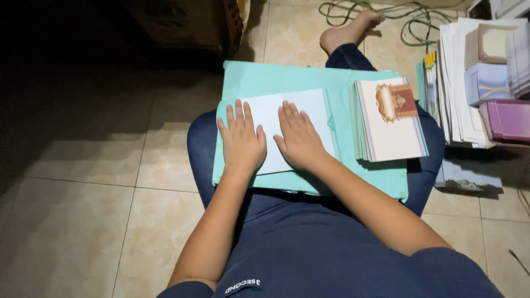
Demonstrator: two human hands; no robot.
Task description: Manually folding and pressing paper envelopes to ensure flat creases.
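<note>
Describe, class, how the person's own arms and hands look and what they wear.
Both forearms are bare to above the elbow, where short dark navy sleeves begin. The left hand and right hand wear no gloves, rings, watch or bracelets that can be seen. The fingers are slim with short nails.

Under my left hand (241,144) and right hand (298,140) the white sheet (301,107) is matt, smooth paper. The teal folder (287,77) looks like thin card. The cards (389,121) seem slightly glossy. The floor tiles (83,221) are polished, my trousers (309,248) soft cloth.
</note>
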